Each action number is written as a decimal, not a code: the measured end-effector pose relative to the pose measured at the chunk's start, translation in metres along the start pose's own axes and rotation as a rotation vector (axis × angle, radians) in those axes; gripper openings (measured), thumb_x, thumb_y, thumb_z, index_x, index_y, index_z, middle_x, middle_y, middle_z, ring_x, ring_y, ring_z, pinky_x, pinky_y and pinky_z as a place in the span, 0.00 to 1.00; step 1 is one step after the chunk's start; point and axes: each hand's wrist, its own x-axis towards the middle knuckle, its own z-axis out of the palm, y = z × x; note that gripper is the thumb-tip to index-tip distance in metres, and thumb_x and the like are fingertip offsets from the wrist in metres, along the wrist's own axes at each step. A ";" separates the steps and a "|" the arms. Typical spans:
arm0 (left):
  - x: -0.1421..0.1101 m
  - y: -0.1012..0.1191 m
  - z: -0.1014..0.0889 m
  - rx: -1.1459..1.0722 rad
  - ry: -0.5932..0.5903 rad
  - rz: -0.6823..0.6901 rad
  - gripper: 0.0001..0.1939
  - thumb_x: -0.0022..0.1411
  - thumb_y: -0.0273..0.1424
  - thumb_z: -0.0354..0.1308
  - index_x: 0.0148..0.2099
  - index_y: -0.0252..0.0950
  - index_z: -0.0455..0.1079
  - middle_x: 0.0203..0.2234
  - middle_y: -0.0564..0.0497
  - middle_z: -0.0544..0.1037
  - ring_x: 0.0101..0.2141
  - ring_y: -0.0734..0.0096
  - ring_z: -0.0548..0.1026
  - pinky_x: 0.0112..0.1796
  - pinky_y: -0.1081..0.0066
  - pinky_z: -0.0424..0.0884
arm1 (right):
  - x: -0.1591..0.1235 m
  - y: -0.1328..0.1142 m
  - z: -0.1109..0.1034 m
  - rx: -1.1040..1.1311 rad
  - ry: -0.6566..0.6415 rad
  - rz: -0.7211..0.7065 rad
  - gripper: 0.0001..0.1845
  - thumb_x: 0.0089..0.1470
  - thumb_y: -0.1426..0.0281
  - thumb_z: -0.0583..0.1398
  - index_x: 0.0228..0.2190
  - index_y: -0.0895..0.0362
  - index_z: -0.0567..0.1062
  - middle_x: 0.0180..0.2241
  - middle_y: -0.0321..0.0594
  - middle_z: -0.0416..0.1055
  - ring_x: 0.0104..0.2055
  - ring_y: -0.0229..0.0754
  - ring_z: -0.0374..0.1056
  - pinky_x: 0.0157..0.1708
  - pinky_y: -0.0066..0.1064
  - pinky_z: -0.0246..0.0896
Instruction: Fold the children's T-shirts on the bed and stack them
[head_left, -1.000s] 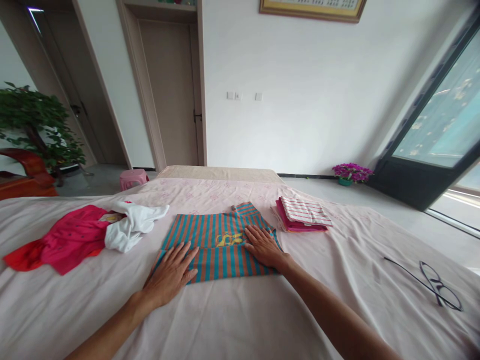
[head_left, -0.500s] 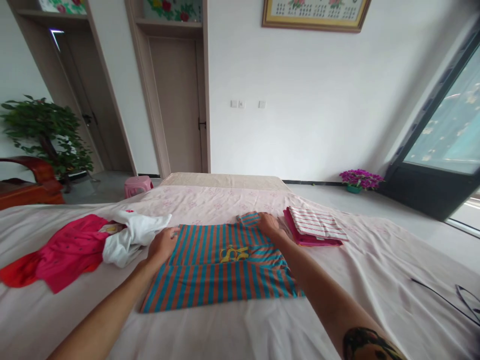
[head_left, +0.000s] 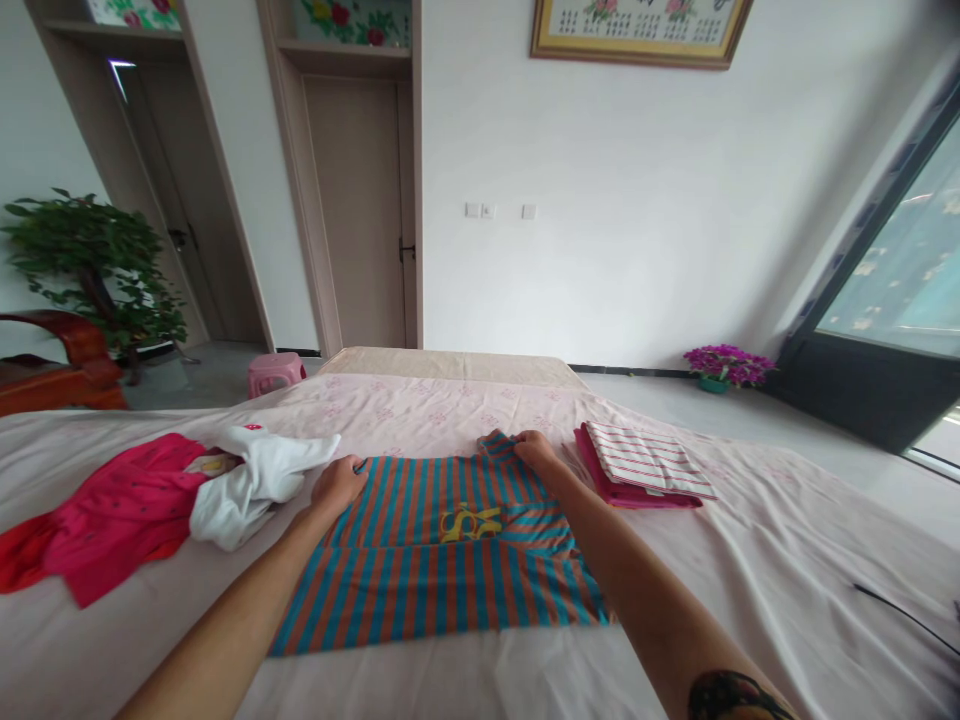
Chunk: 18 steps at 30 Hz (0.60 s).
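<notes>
A striped shirt (head_left: 442, 560) in teal and orange with a yellow print lies flat on the pale pink bed sheet (head_left: 750, 560). My left hand (head_left: 339, 482) is closed on the shirt's far left corner. My right hand (head_left: 534, 450) pinches its far right corner near the collar. Both forearms reach forward over the shirt's sides.
A pink garment (head_left: 112, 515) and a white one (head_left: 251, 480) lie bunched at the left. A folded stack with a red-striped cloth on top (head_left: 641, 465) sits right of the shirt. A pink stool (head_left: 274, 372), a plant (head_left: 90, 265) and potted purple flowers (head_left: 724, 366) stand on the floor beyond.
Both hands left the shirt's near part, where they lay flat, reached to its far edge and closed on the far corners. The view came nearer to the shirt.
</notes>
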 end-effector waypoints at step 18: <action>-0.099 -0.031 -0.040 -0.180 -0.047 0.355 0.15 0.51 0.28 0.50 0.40 0.40 0.73 0.40 0.52 0.79 0.44 0.65 0.76 0.47 0.70 0.69 | -0.159 0.041 -0.060 0.106 -0.134 -0.521 0.22 0.40 0.79 0.54 0.35 0.56 0.80 0.36 0.39 0.76 0.42 0.45 0.70 0.46 0.35 0.64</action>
